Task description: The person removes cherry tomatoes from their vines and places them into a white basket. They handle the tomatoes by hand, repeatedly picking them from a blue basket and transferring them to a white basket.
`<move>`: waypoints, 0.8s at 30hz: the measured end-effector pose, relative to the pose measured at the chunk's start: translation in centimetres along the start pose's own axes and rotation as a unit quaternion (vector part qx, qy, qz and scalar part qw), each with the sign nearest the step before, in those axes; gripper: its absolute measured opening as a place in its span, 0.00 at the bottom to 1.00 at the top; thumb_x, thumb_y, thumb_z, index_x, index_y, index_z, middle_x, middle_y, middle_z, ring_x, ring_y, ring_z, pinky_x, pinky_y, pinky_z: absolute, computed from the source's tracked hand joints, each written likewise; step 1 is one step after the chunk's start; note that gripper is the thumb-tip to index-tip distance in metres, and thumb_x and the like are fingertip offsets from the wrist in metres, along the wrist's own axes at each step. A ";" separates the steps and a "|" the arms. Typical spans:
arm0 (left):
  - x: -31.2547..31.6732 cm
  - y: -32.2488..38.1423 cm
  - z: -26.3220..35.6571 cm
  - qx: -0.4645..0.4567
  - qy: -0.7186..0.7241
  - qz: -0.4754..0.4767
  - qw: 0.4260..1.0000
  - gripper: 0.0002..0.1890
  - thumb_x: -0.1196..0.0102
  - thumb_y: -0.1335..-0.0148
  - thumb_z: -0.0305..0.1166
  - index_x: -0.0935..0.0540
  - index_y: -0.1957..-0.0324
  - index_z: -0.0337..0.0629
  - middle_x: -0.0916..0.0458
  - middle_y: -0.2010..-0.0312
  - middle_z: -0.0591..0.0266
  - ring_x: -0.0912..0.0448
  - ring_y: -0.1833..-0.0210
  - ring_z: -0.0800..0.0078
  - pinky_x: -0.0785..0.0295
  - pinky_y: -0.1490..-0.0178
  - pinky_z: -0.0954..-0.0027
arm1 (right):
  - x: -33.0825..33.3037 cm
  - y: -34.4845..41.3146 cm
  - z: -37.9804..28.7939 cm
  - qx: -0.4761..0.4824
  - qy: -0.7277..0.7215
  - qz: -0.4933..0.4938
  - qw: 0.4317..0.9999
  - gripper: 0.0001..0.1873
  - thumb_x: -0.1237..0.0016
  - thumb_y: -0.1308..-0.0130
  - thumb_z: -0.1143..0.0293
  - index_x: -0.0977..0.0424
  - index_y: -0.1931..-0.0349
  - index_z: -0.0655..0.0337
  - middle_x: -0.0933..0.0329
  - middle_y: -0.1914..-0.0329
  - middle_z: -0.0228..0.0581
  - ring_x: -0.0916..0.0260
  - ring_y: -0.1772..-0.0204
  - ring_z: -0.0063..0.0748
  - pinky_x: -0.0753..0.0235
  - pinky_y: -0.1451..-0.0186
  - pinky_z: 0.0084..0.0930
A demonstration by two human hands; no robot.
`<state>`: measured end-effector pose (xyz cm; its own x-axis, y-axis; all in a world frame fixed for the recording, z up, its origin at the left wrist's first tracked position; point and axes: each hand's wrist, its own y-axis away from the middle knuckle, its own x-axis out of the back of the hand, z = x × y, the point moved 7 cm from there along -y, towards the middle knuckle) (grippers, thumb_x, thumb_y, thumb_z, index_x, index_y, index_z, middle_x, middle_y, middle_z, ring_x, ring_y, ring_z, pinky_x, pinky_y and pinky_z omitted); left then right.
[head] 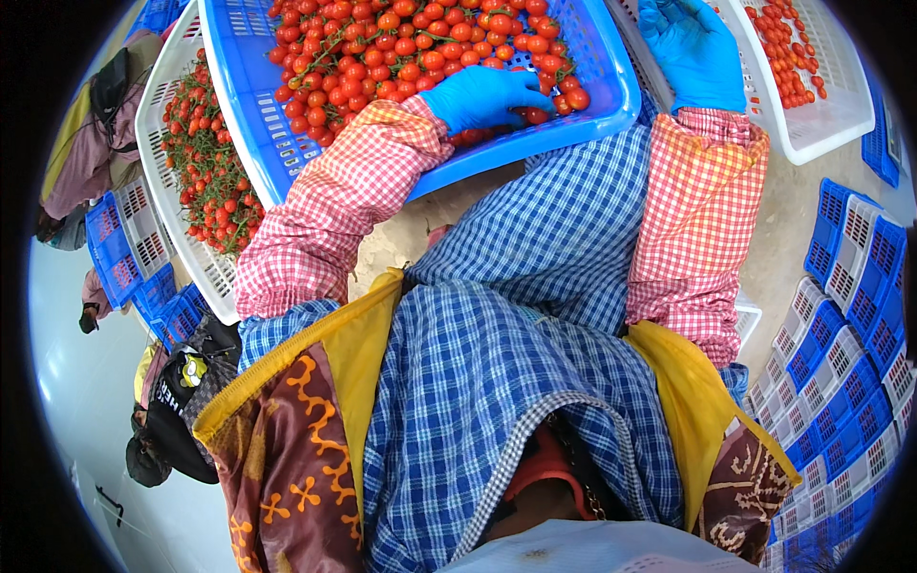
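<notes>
A blue plastic crate (247, 43) full of cherry tomatoes (401, 50), some still on green stems, is in front of me. My left hand (483, 99), in a blue glove, reaches over its near right corner. Its fingers are spread and bent down at the tomatoes, with none visibly gripped; the underside is hidden. To the right of that crate, at the top edge of the view, I see my right hand (693, 57), also gloved in blue. Its fingers curl loosely, and whether they hold anything cannot be seen.
On the left stands a white crate (223, 294) of cherry tomatoes with many green stems. Another white crate (831, 125) with loose tomatoes is at the upper right. Stacked blue and white crates (834, 379) line the right side. Other people (179, 408) are at the left.
</notes>
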<state>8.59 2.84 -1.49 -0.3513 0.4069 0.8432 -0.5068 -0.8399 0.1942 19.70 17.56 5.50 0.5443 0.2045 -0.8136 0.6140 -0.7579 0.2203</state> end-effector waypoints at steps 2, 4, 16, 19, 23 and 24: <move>-0.1 -0.1 -0.4 0.037 0.028 0.019 0.999 0.16 0.44 0.51 0.34 0.25 0.56 0.54 0.27 0.59 0.66 0.26 0.57 0.67 0.29 0.58 0.69 | 0.0 0.1 0.0 -0.001 0.008 0.000 1.000 0.16 0.63 0.39 0.71 0.34 0.54 0.73 0.27 0.64 0.46 0.28 0.66 0.33 0.24 0.64 0.23; 0.7 0.1 -1.4 0.047 0.142 0.071 0.986 0.17 0.41 0.53 0.37 0.25 0.58 0.51 0.26 0.61 0.64 0.26 0.59 0.68 0.30 0.59 0.69 | 0.0 0.2 0.0 -0.007 0.007 -0.004 1.000 0.17 0.62 0.39 0.71 0.34 0.53 0.73 0.27 0.64 0.46 0.28 0.66 0.33 0.24 0.64 0.23; 0.8 -0.4 -2.2 0.117 0.294 0.087 0.945 0.11 0.47 0.46 0.39 0.20 0.62 0.47 0.22 0.66 0.65 0.25 0.62 0.72 0.31 0.57 0.73 | 0.0 0.4 0.1 -0.004 0.017 -0.001 1.000 0.17 0.63 0.39 0.72 0.35 0.52 0.73 0.27 0.61 0.47 0.27 0.61 0.34 0.23 0.61 0.24; 0.0 -1.2 -0.3 0.051 0.030 0.076 0.995 0.08 0.46 0.49 0.39 0.20 0.65 0.55 0.23 0.66 0.65 0.24 0.64 0.67 0.29 0.64 0.69 | 0.1 0.6 0.0 -0.001 0.009 -0.005 1.000 0.17 0.63 0.39 0.72 0.35 0.52 0.73 0.27 0.61 0.47 0.27 0.60 0.35 0.23 0.61 0.24; -0.9 -2.5 0.7 0.053 -0.191 0.102 0.975 0.08 0.45 0.54 0.38 0.20 0.69 0.53 0.26 0.73 0.65 0.25 0.68 0.67 0.31 0.72 0.65 | 0.1 0.6 0.1 -0.002 0.005 -0.003 1.000 0.17 0.63 0.39 0.72 0.35 0.52 0.73 0.27 0.61 0.48 0.27 0.60 0.35 0.23 0.61 0.25; -1.0 -2.7 0.4 0.080 -0.205 0.100 0.970 0.09 0.45 0.55 0.39 0.20 0.69 0.52 0.25 0.73 0.64 0.25 0.68 0.67 0.31 0.73 0.64 | 0.1 0.5 0.1 -0.005 0.005 -0.004 1.000 0.17 0.63 0.39 0.72 0.35 0.52 0.73 0.27 0.61 0.48 0.27 0.60 0.35 0.23 0.61 0.25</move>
<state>10.62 4.59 -2.65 -0.0708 0.0803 0.9943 -0.3197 -0.9460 0.0536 20.02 17.12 5.47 0.5452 0.2177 -0.8096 0.6246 -0.7496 0.2190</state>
